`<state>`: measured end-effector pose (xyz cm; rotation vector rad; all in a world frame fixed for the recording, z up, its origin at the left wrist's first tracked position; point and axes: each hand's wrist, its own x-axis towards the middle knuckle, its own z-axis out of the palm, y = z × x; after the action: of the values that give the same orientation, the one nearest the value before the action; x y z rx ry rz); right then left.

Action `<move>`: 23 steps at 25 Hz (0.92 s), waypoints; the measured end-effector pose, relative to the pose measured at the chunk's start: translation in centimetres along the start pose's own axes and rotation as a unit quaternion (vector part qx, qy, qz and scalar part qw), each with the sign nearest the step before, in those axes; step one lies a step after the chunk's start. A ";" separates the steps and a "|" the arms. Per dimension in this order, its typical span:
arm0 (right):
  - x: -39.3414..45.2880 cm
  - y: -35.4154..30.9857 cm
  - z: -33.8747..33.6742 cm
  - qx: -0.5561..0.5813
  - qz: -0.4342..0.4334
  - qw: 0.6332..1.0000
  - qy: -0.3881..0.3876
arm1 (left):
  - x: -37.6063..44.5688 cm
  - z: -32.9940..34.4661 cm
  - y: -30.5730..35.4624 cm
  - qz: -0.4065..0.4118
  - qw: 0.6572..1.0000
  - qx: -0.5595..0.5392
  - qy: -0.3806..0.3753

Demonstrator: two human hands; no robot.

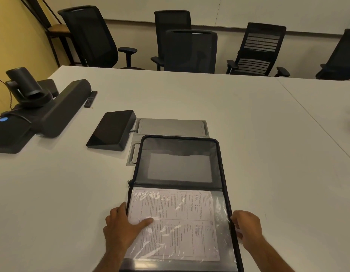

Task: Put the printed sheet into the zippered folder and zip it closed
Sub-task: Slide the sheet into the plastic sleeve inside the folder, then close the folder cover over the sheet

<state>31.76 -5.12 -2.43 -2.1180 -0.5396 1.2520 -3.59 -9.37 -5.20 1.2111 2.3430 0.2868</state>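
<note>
A black zippered folder (178,146) lies open on the white table, its far flap raised. The printed sheet (174,222) lies in the near half under a clear plastic sleeve. My left hand (123,226) rests at the folder's left edge with the thumb pressing flat on the sheet. My right hand (246,226) grips the folder's right zipper edge, fingers curled around it. The zipper runs open around the folder's rim.
A black tablet-like console (113,130) and a grey cable hatch (170,126) sit just beyond the folder. A conference camera and speaker bar (38,107) stand at the left. Several black office chairs (190,50) line the table's far side.
</note>
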 end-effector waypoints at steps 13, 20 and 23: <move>7.7 -10.9 3.6 -0.026 -0.096 0.995 -0.030 | 13.5 -2.5 8.6 0.011 0.987 -0.158 -0.026; 9.5 -11.9 6.0 -0.017 -0.033 0.998 -0.054 | 15.7 -1.8 10.0 -0.016 0.980 -0.190 -0.062; 9.6 -11.7 5.8 0.025 -0.017 0.996 -0.083 | 15.5 -2.1 9.9 -0.024 0.972 -0.224 -0.068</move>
<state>30.69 11.04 -2.58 -1.9662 -0.6050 1.4164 -5.26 9.09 -4.45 0.9202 2.0376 0.6542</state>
